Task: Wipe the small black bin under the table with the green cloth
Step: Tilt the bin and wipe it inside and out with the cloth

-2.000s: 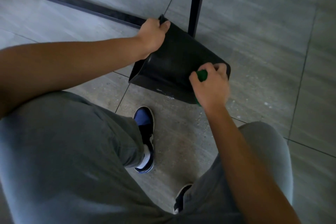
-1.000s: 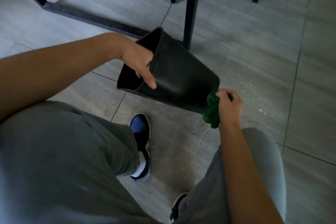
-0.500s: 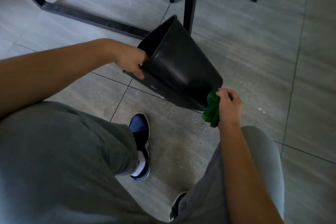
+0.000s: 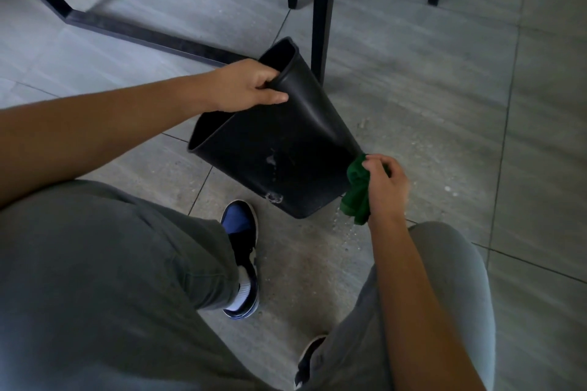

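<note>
Tipping toward the lower left of the frame, the small black bin sits mid-frame on the tiled floor, resting on its bottom edge. Your left hand grips the rim at the top, fingers curled round the lip, thumb along the outer wall. Your right hand is just beside the bin's base at centre right, fingers pinched closed on the bunched green cloth, which touches the bottom corner. Pale smudges mark the near wall (one low by the base edge). A black table leg stands just behind the bin.
</note>
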The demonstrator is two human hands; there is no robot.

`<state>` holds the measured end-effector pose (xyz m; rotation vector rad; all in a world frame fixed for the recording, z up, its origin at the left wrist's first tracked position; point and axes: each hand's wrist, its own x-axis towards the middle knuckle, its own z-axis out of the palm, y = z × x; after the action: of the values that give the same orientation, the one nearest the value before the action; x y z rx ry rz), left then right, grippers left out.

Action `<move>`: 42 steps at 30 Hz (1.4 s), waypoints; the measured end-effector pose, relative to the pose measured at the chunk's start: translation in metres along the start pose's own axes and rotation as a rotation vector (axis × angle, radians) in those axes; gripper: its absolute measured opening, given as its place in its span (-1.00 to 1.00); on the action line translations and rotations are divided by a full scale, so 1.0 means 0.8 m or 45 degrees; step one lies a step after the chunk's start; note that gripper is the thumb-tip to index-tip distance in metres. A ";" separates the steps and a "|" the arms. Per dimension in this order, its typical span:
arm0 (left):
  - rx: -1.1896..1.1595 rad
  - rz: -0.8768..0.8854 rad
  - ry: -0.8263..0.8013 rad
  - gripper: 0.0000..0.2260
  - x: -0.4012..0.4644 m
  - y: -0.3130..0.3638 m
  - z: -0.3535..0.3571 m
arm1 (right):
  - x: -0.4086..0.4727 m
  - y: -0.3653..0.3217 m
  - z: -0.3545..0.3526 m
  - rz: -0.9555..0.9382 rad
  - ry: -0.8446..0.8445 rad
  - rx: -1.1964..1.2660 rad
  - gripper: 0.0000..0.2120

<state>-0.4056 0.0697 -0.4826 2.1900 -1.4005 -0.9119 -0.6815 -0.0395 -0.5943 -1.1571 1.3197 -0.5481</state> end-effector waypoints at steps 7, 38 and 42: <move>-0.346 -0.122 -0.556 -0.45 -0.011 0.000 0.009 | 0.003 0.003 0.000 0.104 0.015 0.163 -0.81; -0.809 -0.642 0.199 -0.57 0.006 -0.032 0.049 | 0.018 0.041 0.016 0.078 0.177 -0.149 -0.62; -0.845 -0.655 0.220 -0.60 0.008 -0.032 0.047 | -0.019 0.074 0.044 0.020 0.120 -0.408 -0.50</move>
<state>-0.4136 0.0759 -0.5271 2.0349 -0.3522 -1.1163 -0.6688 0.0083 -0.6449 -1.3934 1.5356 -0.3920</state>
